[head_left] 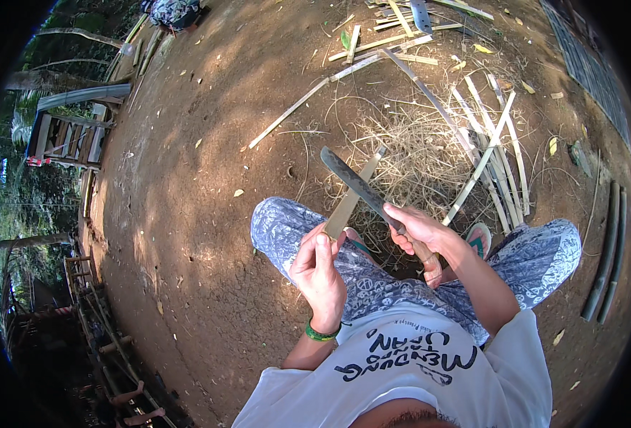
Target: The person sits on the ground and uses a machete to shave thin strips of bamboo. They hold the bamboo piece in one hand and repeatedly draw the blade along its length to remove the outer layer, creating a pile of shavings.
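Note:
My left hand (320, 274) pinches the near end of a flat, pale bamboo strip (344, 209), which slants away from me up to the right. In my right hand (422, 230) is a machete (357, 183) with a dark blade and a brown wooden handle. Its blade points up to the left and crosses over the strip; I cannot tell whether the two touch. Both hands are above my lap, between my spread knees. Just beyond them lies a heap of thin, curly bamboo shavings (419, 153).
Several split bamboo strips (497, 167) lie fanned out right of the shavings. More strips (372, 50) are scattered farther off, beside a grey blade-like piece (420, 16). Two dark poles (604, 250) lie at the right. A wooden structure (69, 135) stands far left.

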A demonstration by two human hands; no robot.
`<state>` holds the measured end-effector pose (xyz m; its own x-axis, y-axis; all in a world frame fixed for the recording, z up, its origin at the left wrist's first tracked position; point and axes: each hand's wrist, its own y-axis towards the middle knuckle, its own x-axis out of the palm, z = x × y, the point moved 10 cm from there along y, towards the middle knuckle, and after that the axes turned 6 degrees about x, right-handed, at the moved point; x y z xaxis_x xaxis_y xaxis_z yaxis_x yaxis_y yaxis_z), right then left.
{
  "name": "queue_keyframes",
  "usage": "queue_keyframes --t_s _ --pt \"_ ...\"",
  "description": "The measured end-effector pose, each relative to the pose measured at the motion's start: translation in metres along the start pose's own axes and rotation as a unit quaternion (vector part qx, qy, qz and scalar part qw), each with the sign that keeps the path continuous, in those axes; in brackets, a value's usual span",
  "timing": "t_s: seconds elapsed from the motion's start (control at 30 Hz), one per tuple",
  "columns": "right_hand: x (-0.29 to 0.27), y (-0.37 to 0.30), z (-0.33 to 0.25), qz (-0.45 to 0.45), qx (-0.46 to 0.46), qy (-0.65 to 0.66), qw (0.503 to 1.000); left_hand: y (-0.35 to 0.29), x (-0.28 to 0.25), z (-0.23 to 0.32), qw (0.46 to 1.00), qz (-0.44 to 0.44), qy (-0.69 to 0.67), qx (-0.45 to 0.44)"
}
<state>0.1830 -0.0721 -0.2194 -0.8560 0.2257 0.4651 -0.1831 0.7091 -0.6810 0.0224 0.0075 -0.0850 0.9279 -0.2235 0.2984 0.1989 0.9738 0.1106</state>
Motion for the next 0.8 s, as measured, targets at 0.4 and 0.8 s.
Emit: queue_keyframes --t_s 0.4,0.8 --pt "0.048 -0.034 -0.011 -0.112 -0.002 -0.025 0.993 0.006 -0.002 0.002 0.998 -0.020 0.054 0.033" --pt "0.021 -0.029 -0.014 -0.023 0.014 -0.048 0.998 0.001 0.010 0.004 0.998 -0.033 0.054 0.017"
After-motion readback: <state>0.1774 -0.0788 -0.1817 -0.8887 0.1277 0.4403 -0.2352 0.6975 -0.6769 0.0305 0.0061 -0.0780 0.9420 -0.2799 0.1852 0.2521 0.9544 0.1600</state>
